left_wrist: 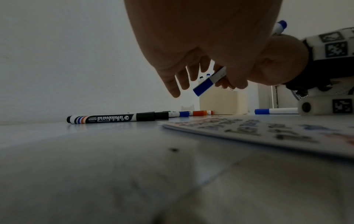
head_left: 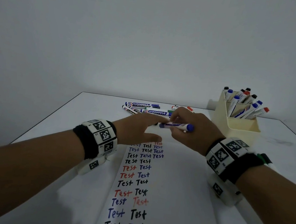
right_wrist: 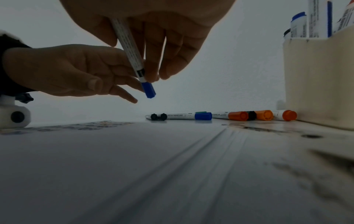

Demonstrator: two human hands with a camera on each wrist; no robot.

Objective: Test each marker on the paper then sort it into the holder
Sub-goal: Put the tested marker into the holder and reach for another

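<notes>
Blue-capped marker [head_left: 176, 126] pinched in the right hand [head_left: 190, 132] by curled fingers, held capped above the far end of the paper [head_left: 171, 196], left of the cream holder [head_left: 233, 124]. Left hand [head_left: 138, 129] loose and holding nothing, fingers spread beside the cap. More markers [head_left: 144, 108] lying on the table [head_left: 69, 122] beyond.
</notes>
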